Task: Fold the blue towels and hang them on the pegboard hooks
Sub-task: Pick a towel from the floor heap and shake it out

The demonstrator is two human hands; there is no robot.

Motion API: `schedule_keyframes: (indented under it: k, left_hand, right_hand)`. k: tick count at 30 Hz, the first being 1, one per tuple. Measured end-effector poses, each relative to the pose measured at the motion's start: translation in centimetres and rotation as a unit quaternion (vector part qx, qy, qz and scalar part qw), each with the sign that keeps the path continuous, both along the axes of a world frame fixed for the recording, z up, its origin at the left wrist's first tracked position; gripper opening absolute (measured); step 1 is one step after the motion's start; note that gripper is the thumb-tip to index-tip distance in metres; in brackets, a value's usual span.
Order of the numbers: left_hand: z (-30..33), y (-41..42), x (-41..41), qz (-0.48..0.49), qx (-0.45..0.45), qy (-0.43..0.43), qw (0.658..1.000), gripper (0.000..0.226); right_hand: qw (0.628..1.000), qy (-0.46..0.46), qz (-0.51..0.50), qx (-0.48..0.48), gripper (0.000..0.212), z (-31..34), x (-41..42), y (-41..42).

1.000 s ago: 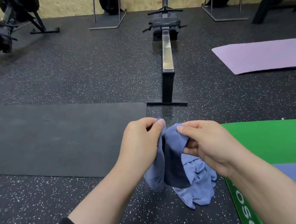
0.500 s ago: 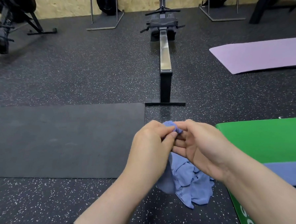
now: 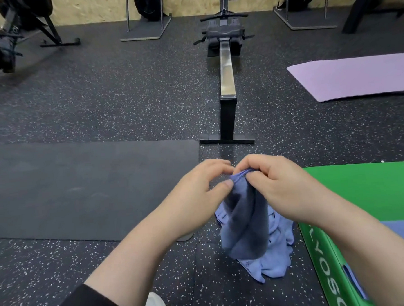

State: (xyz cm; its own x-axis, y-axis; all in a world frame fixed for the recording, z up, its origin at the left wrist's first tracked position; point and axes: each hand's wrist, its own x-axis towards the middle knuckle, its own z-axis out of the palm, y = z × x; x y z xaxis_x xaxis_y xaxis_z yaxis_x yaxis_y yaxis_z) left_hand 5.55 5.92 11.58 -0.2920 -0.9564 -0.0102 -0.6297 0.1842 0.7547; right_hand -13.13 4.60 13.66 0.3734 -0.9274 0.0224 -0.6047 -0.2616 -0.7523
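A: Biggest first, what've we got?
B: Blue towel hanging over a towel heap on the floor.
A: Hands?
B: We see left hand and right hand both pinching its top hem, fingers curled.

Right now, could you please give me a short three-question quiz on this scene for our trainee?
1. True or false: both hands pinch the towel.
2. What lies on the floor beneath it? A) a lilac mat B) more blue cloth C) a shoe
3. What colour is the box at the right hand's side?

Key: 1 true, the left hand pinches it too; 2 B; 3 green, the box.
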Motion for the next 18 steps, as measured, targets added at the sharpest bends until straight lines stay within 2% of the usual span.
schedule_keyframes:
  k: [3,8,14,18]
  left_hand:
    - [0.1,0.5,-0.1,0.0,0.038,0.04,0.998,0.004]
    - [0.1,0.6,0.3,0.022,0.031,0.053,0.998,0.011]
    - [-0.7,1.3,1.9,0.084,0.032,-0.067,0.994,0.006]
    - [-1.3,1.9,4.1,0.144,0.043,-0.16,0.976,0.018]
  right_hand:
    - [1.0,-0.007,0.0,-0.023,0.034,0.6,-0.4,0.2]
    - [0.998,-0.001,-0.05,-0.048,0.033,1.4,-1.5,0.8]
    - [0.993,-0.013,-0.107,-0.048,0.032,1.4,-2.8,1.2]
    - [0.989,0.0,-0.131,-0.065,0.033,0.6,-3.7,1.1]
